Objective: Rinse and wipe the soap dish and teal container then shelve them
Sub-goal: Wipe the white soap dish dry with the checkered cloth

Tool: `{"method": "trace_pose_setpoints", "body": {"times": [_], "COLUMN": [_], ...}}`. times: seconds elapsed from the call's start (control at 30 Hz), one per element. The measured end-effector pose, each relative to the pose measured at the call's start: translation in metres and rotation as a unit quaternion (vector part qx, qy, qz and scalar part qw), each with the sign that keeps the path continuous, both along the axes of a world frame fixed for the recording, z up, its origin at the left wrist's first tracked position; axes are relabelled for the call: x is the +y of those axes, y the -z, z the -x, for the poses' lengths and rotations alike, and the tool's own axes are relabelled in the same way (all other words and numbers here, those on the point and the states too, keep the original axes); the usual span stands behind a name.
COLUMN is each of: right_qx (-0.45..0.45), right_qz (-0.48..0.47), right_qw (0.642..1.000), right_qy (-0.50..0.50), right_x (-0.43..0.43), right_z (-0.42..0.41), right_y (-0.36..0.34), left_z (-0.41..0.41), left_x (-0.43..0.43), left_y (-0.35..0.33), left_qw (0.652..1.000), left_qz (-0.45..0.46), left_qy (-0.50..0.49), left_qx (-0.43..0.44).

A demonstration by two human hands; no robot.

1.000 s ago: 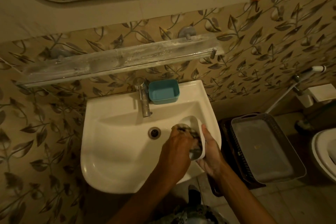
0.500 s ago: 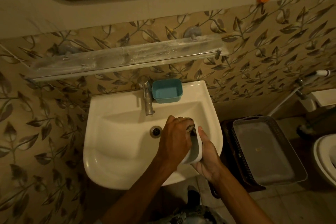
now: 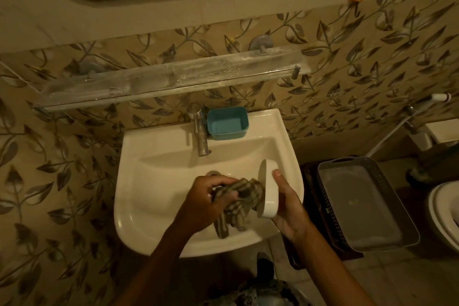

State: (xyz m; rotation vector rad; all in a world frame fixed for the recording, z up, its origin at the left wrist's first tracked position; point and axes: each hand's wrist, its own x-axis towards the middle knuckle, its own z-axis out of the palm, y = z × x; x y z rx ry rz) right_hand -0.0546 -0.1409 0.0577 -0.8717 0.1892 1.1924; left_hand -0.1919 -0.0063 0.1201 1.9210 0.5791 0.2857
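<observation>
Soap dish [image 3: 269, 189] — tipped on edge | cloth [image 3: 244, 194] withdrawn — bunched in left hand [image 3: 206, 197]

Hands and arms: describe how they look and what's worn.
Left hand and right hand are bare: no gloves, rings or watch show. Left forearm and right forearm are uncovered, no sleeves in view. A dark mottled garment shows at the bottom edge.
</observation>
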Motion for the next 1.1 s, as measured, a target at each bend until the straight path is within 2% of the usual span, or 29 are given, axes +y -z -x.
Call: {"method": "trace_pose_setpoints", "body": {"times": [0.07,0.13,0.2,0.27,0.37,0.47,0.53,0.67,0.77,0.83,0.97,1.1], "right_qx": [-0.019,-0.044,-0.071,-0.09,-0.132,-0.187,-0.216,-0.279,-0.308,-0.307,-0.239,-0.293], "right_qz": [0.021,0.04,0.051,0.093,0.122,0.109,0.093,0.078,0.074,0.087,0.147,0.138], "right_qw": [0.999,0.998,0.996,0.99,0.981,0.975,0.971,0.957,0.948,0.948,0.948,0.937], "right_qy": [0.02,0.034,0.033,0.047,0.07,0.054,0.031,-0.002,-0.021,0.006,0.147,0.129], "right_x": [0.004,0.008,0.014,0.021,0.027,0.026,0.024,0.019,0.015,0.019,0.035,0.037], "right_z": [-0.001,0.001,0.005,0.012,0.022,0.029,0.028,0.021,0.023,0.02,0.004,0.01], "right_y": [0.001,0.002,0.003,0.002,0.001,-0.002,-0.006,-0.013,-0.015,-0.014,-0.019,-0.023], "left_z": [0.007,0.009,0.007,0.005,0.003,-0.001,-0.005,-0.02,-0.033,-0.037,-0.025,-0.022], "left_x": [-0.004,-0.016,-0.031,-0.051,-0.082,-0.093,-0.092,-0.073,-0.04,-0.032,-0.088,-0.092], "left_y": [0.004,0.009,0.013,0.015,0.02,0.024,0.023,0.016,0.008,0.007,0.015,0.015], "left_qw": [0.987,0.948,0.916,0.933,0.983,0.988,0.983,0.982,0.983,0.983,0.98,0.975], "left_qz": [0.113,0.246,0.32,0.283,0.119,0.004,-0.032,-0.034,-0.024,0.016,0.062,0.056], "left_qy": [-0.104,-0.182,-0.218,-0.209,-0.139,-0.155,-0.18,-0.183,-0.18,-0.185,-0.19,-0.214], "left_qx": [-0.053,-0.091,-0.103,-0.079,-0.027,-0.022,-0.026,-0.037,0.0,0.015,-0.008,-0.03]}}
